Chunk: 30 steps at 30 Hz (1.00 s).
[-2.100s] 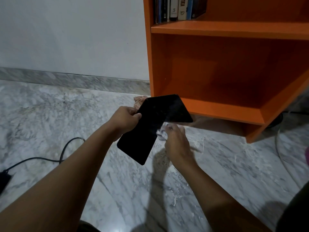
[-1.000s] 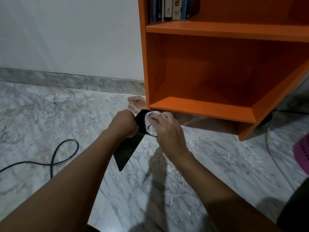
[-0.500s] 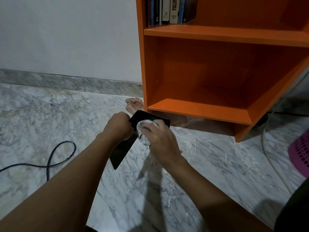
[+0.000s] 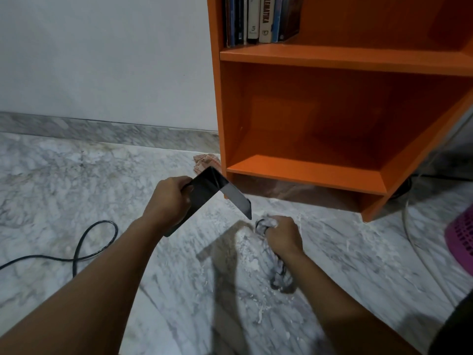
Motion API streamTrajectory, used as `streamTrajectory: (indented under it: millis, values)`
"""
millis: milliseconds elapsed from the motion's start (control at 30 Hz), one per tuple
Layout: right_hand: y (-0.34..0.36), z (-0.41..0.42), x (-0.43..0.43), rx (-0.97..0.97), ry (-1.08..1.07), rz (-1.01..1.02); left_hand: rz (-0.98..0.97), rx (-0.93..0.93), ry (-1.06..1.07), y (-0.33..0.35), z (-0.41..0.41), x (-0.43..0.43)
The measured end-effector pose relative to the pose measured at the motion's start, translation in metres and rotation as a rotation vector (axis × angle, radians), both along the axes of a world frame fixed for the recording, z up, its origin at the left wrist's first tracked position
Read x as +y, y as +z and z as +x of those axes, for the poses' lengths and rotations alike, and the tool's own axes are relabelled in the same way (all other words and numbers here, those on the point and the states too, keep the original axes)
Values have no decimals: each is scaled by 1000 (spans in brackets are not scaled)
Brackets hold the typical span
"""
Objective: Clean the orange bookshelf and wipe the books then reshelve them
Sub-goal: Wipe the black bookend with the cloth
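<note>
Marble floor (image 4: 76, 180) — seemingly damp — orange bookshelf (image 4: 320, 172)

Plain white wall (image 4: 102, 52), grey marble skirting (image 4: 102, 130), veined marble floor (image 4: 64, 190)

A room in a home.
Marble floor (image 4: 76, 190) with matching skirting, a plain white wall (image 4: 102, 55), an orange bookshelf (image 4: 320, 60) holding schoolbooks (image 4: 261, 19), a loose black cable (image 4: 84, 242), and a pink laundry basket (image 4: 460, 239).

Orange bookshelf (image 4: 343, 60), glossy black book (image 4: 204, 193), grey-veined marble floor (image 4: 76, 188)
</note>
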State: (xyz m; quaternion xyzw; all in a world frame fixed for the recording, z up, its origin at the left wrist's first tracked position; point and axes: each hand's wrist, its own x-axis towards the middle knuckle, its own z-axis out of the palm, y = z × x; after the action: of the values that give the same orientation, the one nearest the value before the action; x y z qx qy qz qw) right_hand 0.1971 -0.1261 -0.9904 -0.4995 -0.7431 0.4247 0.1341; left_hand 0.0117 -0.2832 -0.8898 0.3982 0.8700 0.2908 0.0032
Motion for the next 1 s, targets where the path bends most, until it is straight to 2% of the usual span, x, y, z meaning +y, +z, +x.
streamTrajectory:
  millis: [67,133,200,367,467,600,733,900,1000]
  values:
    - [13,-1,5,228,-151,-226,31,5,-56,-5,-2,-5]
    - [20,-5,6,366,-230,-435,54,-12,-95,-8,-1,-7]
    - [24,-11,3,416,-222,-568,73,-25,-116,-8,0,-8]
    - [30,-16,-9,423,-124,-683,112,-36,-124,-5,2,-7]
    - [33,-14,-9,444,-30,-646,98,-46,-98,-1,3,-6]
    - [38,-12,-15,396,68,-494,31,-35,-120,7,4,3]
    - [32,-12,-22,326,206,-243,14,-5,-205,5,4,3]
    - [54,-18,-30,534,-181,-157,13,31,-210,3,3,4]
    - [75,-28,-46,659,-65,-98,-21,61,-239,4,3,7]
